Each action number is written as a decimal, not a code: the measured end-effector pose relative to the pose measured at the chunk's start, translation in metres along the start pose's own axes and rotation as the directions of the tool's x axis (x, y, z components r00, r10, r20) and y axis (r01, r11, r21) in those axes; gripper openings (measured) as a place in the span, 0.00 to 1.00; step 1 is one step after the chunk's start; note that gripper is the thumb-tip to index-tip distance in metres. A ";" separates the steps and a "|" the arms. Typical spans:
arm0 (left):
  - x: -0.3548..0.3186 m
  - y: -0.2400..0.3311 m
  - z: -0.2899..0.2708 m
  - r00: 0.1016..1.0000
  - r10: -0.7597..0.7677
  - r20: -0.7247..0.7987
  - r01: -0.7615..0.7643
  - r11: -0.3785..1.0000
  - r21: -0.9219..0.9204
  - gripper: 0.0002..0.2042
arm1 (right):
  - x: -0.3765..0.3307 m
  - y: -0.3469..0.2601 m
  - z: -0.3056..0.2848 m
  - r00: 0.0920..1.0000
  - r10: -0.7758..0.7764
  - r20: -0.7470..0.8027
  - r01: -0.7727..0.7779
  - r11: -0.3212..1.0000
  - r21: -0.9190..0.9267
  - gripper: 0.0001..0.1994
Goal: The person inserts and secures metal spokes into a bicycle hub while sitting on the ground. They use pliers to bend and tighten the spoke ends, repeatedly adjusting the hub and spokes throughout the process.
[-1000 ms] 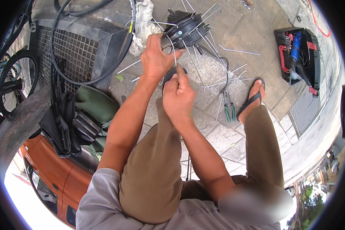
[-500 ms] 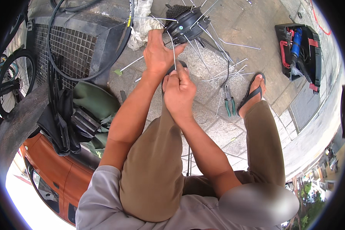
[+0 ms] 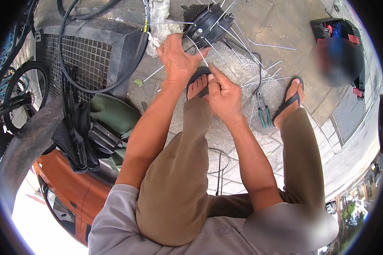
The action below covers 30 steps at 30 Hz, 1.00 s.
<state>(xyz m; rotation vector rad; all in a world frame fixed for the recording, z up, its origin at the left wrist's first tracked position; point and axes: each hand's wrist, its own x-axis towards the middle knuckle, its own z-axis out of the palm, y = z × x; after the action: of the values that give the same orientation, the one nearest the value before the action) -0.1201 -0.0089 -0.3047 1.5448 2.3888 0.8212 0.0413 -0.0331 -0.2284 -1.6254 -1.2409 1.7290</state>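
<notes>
With several spokes already fanning from the black wheel hub (image 3: 206,25) on the pavement, the left hand (image 3: 178,59) grips one spoke (image 3: 198,54) near it, the right hand (image 3: 223,91) pinches its lower end, and loose spokes (image 3: 268,78) remain unfitted.

Loose spokes (image 3: 266,78) and pliers (image 3: 263,111) beside right hand (image 3: 224,94).

I'm looking down on an outdoor pavement (image 3: 238,140) of grey stone slabs in bright daylight. Toward its upper left edge sits a dark metal grate (image 3: 78,59), with a bicycle wheel (image 3: 23,95) beyond. At the lower left is what looks like an orange vehicle (image 3: 70,191), though the rim distorts it.
</notes>
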 end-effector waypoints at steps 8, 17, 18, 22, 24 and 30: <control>-0.007 0.000 0.002 1.000 0.014 -0.022 -0.013 1.000 0.022 0.40 | -0.004 0.013 0.015 0.995 -0.075 -0.062 0.068 0.993 -0.100 0.19; 0.002 -0.003 0.003 0.999 0.016 0.030 -0.015 0.999 -0.032 0.41 | -0.009 0.011 0.032 0.980 -0.131 -0.150 0.074 0.940 -0.332 0.20; 0.002 -0.003 0.003 0.999 0.010 0.038 -0.009 1.000 -0.025 0.40 | 0.000 0.014 0.010 0.987 -0.143 -0.071 0.114 0.944 -0.309 0.20; -0.006 0.001 0.005 0.999 -0.032 0.001 0.032 0.999 -0.023 0.39 | -0.005 -0.003 0.001 0.999 -0.049 -0.021 0.043 0.975 -0.217 0.17; 0.002 0.004 0.006 1.000 -0.013 0.026 0.014 0.999 -0.033 0.39 | -0.010 0.012 0.036 0.963 -0.148 -0.225 0.114 0.981 -0.157 0.17; -0.004 -0.003 0.003 1.000 -0.022 0.000 0.022 1.000 -0.020 0.39 | 0.006 -0.051 -0.008 0.816 0.499 0.293 -0.546 0.499 0.672 0.19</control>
<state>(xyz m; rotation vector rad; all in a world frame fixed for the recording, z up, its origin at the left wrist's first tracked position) -0.1191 -0.0120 -0.3092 1.5085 2.3854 0.8386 0.0354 -0.0009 -0.1878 -1.4762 0.0879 2.2288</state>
